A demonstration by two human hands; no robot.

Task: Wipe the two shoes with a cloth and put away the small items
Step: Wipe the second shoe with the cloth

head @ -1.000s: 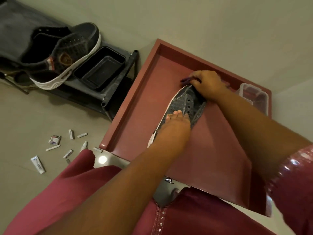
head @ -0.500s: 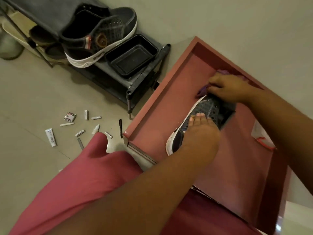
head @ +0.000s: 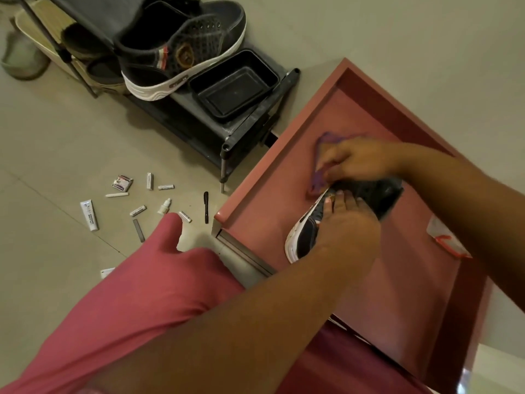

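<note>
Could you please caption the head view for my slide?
Left hand steadies a grey sneaker while right hand wipes it with purple cloth.

Materials and finishes as I see them from the head camera

I see a purple cloth [head: 320,177], soft and matt, against a dark shoe [head: 366,194] whose upper looks like woven fabric above a smooth, slightly glossy white sole. The red tray-like surface [head: 272,194] under it looks smooth with a dull satin sheen, its rim rounded. On the rack [head: 227,132], which reads as dark matt fabric on thin metal tubes with plastic joints, I make out a second shoe [head: 181,49] with a perforated matt upper and a ribbed white rubbery sole, beside a black plastic tub [head: 235,86], semi-glossy. The floor [head: 56,155] is pale, smooth tile. The small tubes [head: 89,214] look like printed white plastic. My trousers [head: 136,302] are matt pink cloth.
</note>
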